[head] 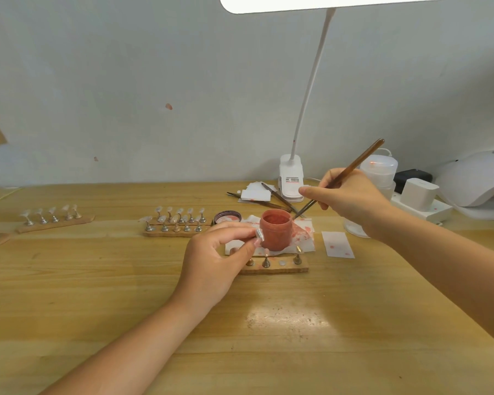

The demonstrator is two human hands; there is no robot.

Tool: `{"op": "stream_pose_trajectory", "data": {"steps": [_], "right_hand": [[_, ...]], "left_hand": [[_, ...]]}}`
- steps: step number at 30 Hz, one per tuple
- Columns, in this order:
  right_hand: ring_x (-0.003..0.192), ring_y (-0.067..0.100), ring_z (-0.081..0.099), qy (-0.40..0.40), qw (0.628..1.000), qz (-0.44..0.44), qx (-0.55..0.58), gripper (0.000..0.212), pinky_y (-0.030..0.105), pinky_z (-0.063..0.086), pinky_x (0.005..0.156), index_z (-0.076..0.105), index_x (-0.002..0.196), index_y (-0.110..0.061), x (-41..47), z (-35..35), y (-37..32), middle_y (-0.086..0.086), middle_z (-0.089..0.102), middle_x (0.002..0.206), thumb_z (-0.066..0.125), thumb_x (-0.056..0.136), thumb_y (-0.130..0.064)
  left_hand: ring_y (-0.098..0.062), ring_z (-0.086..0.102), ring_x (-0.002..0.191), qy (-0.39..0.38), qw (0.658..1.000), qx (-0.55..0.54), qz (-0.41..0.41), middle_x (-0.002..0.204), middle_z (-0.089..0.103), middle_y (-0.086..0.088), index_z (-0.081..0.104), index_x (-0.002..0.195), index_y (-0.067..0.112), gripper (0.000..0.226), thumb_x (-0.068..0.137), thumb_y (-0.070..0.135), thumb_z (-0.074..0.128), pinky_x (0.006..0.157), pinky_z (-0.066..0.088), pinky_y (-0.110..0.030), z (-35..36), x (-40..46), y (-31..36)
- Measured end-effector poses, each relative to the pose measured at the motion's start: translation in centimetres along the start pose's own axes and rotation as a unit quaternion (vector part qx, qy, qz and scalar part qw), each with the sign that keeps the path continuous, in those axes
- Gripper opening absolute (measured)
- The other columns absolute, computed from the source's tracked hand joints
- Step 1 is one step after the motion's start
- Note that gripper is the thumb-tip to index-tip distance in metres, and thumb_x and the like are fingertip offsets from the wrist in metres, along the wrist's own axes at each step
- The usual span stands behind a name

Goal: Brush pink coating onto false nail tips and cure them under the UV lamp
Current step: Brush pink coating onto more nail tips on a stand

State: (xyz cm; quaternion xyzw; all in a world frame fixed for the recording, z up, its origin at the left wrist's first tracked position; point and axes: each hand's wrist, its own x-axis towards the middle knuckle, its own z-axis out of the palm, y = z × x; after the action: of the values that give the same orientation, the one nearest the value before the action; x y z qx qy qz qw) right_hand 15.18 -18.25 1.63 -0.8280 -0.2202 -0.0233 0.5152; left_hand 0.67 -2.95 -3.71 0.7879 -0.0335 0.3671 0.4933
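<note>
1. Your left hand (211, 262) pinches a clear false nail tip (259, 234) between thumb and forefinger, the other fingers curled under; the tip sits at your fingertips, just beside the left wall of the pink jar (275, 233), and whether it touches the jar cannot be told.
2. Your right hand (351, 196) grips a brown-handled brush (340, 179) like a pen, fingers curled round the shaft; the handle slants up and away past your knuckles, and the bristle end points down from your fingers to the right rim of the jar.
3. The jar stands open between your two grips on a pink-stained paper sheet (304, 233); its lid (227, 217) lies just beyond your left fingertips.
4. Directly below the pinched tip, a wooden strip (277, 269) carries small metal stands, partly hidden by your left hand.
5. Further left of your left hand, more strips hold rows of clear tips (180, 219); another set (52, 215) lies well apart from it.
6. Beyond your right hand stands the clip base of a white desk lamp (291, 178), with spare brushes (277, 199) and white paper beside it; right of that wrist is the white UV lamp (474, 181), well apart from the pinched tip; everything rests on the wooden table (126, 295).
</note>
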Motion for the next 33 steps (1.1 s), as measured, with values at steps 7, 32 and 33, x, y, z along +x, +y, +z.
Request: {"op": "stream_pose_trajectory", "data": {"steps": [7,32,33], "right_hand": [[0.037,-0.003,0.049,0.024,0.986,-0.073,0.147,0.022,0.006,0.036,0.04,0.055,0.069,-0.012,-3.1,0.1,-0.8,-0.003,0.062,0.047,0.07,0.079,-0.025],[0.062,0.008,0.06,0.081,0.938,-0.335,0.046,0.042,0.028,0.046,0.061,0.069,0.067,-0.01,-9.8,3.8,1.2,-0.006,0.065,0.063,0.049,0.088,-0.04],[0.06,0.009,0.059,0.074,0.939,-0.333,0.049,0.041,0.028,0.046,0.061,0.069,0.065,-0.01,-9.8,3.8,1.3,-0.004,0.065,0.06,0.051,0.087,-0.039]], "left_hand": [[0.007,0.062,0.085,-0.002,1.0,-0.001,-0.008,0.08,0.067,0.029,0.068,0.075,0.033,0.035,0.074,-0.002,0.07,0.076,0.041,-0.003,0.0,0.0,-0.1],[0.014,0.058,0.08,-0.01,0.998,0.039,0.041,0.08,0.063,0.021,0.069,0.084,0.021,0.029,0.073,-0.006,0.069,0.075,0.038,-0.001,0.4,0.1,-0.9],[0.013,0.058,0.08,-0.011,0.998,0.036,0.041,0.08,0.063,0.021,0.069,0.084,0.02,0.028,0.073,-0.006,0.069,0.074,0.038,-0.001,0.4,0.1,-0.9]]}}
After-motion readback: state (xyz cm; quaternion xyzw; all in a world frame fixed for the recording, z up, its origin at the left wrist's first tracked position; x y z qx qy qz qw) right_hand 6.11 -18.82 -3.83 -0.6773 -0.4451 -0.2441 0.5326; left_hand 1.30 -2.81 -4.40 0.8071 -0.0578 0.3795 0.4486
